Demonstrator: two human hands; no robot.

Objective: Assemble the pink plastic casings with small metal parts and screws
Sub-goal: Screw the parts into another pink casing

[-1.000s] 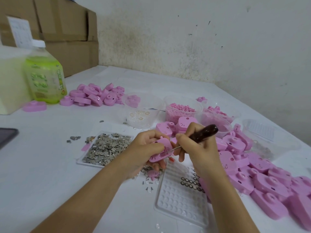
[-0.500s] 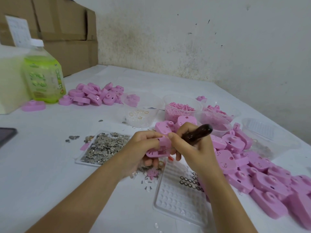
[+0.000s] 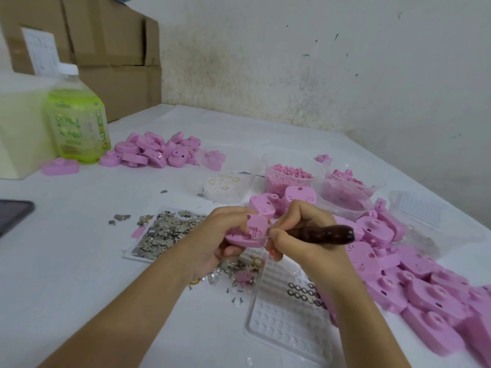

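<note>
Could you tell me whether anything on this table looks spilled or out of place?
Yes: a few metal parts lie on the table outside their tray, and screws are scattered loose below the left hand.

A small hand-assembly workshop, set up for piecework. A white-covered desk (image 3: 79,274) carries a tray of small metal parts (image 3: 164,235). Right of the tray lies a big heap of identical pink casings (image 3: 425,293); behind the tray are a second heap (image 3: 156,150) and clear tubs (image 3: 289,176) of tiny pink pieces. Far behind the tray, stacked cardboard boxes (image 3: 106,49) stand against a bare, stained wall (image 3: 318,62).
</note>
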